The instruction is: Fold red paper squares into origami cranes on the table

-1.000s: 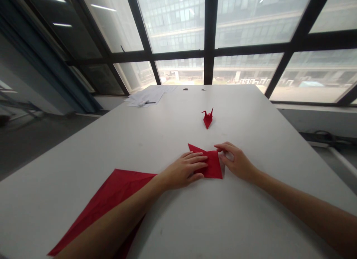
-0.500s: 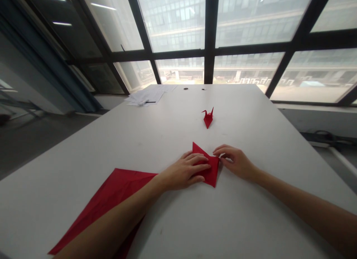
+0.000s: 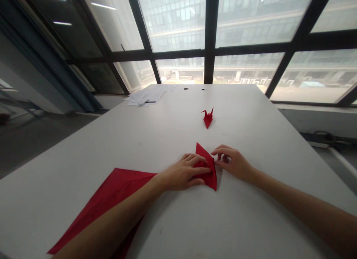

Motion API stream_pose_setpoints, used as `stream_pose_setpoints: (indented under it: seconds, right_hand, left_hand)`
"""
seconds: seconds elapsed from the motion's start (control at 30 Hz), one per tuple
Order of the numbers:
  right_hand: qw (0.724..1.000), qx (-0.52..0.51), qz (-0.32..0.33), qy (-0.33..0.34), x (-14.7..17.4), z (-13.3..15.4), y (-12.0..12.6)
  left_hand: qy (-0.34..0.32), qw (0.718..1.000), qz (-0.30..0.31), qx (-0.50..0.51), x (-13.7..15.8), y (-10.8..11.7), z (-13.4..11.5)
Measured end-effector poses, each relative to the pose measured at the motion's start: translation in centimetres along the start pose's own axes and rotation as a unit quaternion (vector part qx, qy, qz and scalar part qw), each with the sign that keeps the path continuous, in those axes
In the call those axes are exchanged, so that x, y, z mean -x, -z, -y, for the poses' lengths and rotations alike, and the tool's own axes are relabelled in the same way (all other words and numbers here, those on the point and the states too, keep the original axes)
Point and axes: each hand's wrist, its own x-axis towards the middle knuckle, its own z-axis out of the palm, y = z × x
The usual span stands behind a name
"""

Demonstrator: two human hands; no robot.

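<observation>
A small folded sheet of red paper (image 3: 212, 177) lies on the white table, one pointed corner up and another toward me. My left hand (image 3: 185, 171) rests flat across its left part, fingers spread, and hides much of it. At the paper's right edge my right hand (image 3: 231, 161) has thumb and forefinger closed on a raised flap. That edge bends inward between the hands. Under my left forearm lies a larger sheet of red paper (image 3: 111, 194), creased and partly covered by the arm.
A finished red paper crane (image 3: 208, 119) stands farther back on the white table (image 3: 167, 125). Loose white papers (image 3: 147, 95) with a dark pen (image 3: 151, 102) lie at the far left. Two small dark round fittings sit near the far edge, before tall windows.
The paper's right edge has been drawn left and bent inward, with my right fingers moving slightly left. Its top corner has shifted a little right. My left hand stays nearly in place.
</observation>
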Motion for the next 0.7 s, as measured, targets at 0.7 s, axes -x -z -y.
stream_pose_setpoints:
  seconds: [0.7]
  right_hand:
    - [0.969,0.215,0.081,0.094,0.8,2.1,-0.4]
  left_hand:
    - [0.041,0.998,-0.043,0.015,-0.1,-0.9,0.4]
